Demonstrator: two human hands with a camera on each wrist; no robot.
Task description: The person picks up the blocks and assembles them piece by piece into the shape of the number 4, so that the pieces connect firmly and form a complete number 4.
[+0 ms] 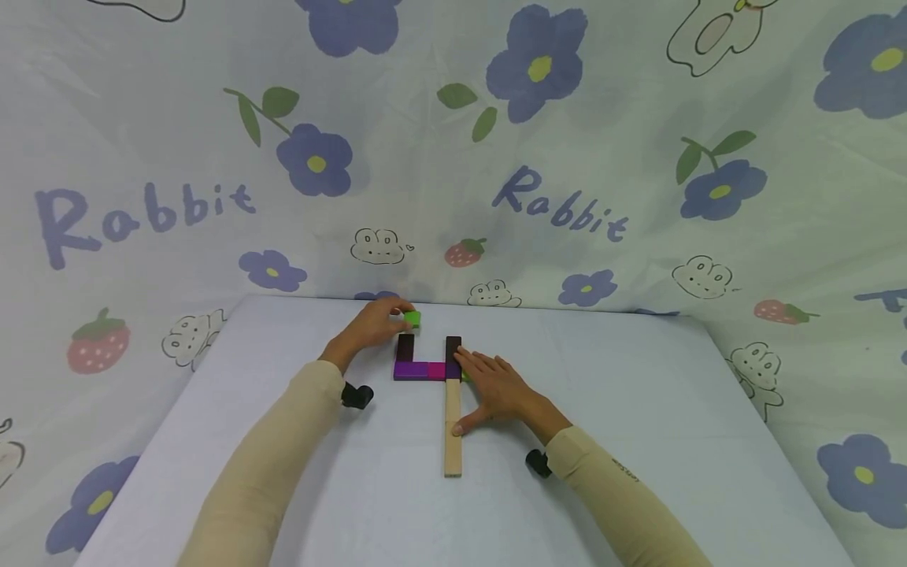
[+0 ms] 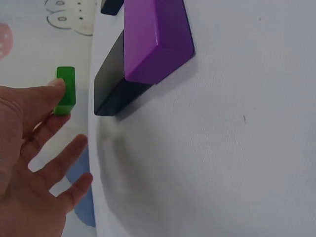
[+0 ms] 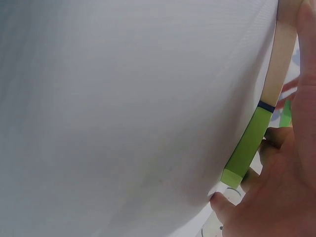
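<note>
My left hand (image 1: 375, 321) pinches a small green block (image 2: 66, 91) between thumb and fingertip, near the table's far edge. Just below it a black block (image 1: 405, 348) joins the left end of a purple block (image 1: 411, 371), and a magenta block (image 1: 436, 371) continues that row rightward. The row meets a column with a dark block (image 1: 453, 348) at its top and pale wooden blocks (image 1: 453, 453) below. With fingers spread, my right hand (image 1: 496, 386) touches the dark block, its thumb on the wood. Another green block (image 3: 247, 145) lies partly hidden beside that hand.
A white cloth (image 1: 638, 378) covers the table. Behind it hangs a curtain (image 1: 425, 157) printed with flowers and rabbits. Black wrist devices (image 1: 357, 396) show beside both sleeves.
</note>
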